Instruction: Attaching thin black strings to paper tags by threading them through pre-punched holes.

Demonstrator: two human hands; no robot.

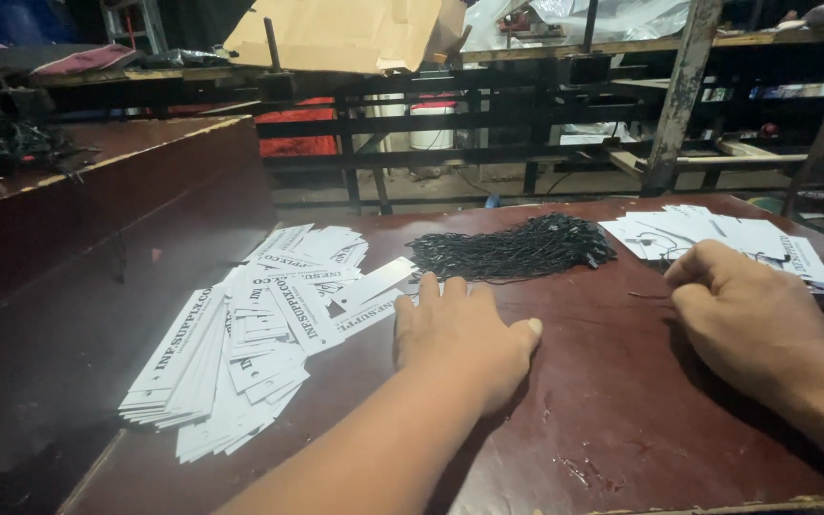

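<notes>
— Where were our hands?
— Our left hand [463, 334] lay flat, fingers spread, on the spread of white paper tags [250, 329] on the brown table [622, 401].
— And the right?
— Our right hand [751, 319] was loosely curled, holding nothing we could see, beside the pile of black strings [512, 250].

A single head-worn camera looks down and forward from just above the dark reddish-brown wooden tabletop [612, 410], close enough that both forearms enter from six o'clock. It faces twelve o'clock, toward dark metal shelving [488, 124] well beyond the table's far edge. The raised brown wooden side ledge [97, 181] fills nine to ten o'clock. No second view overlaps it.
</notes>
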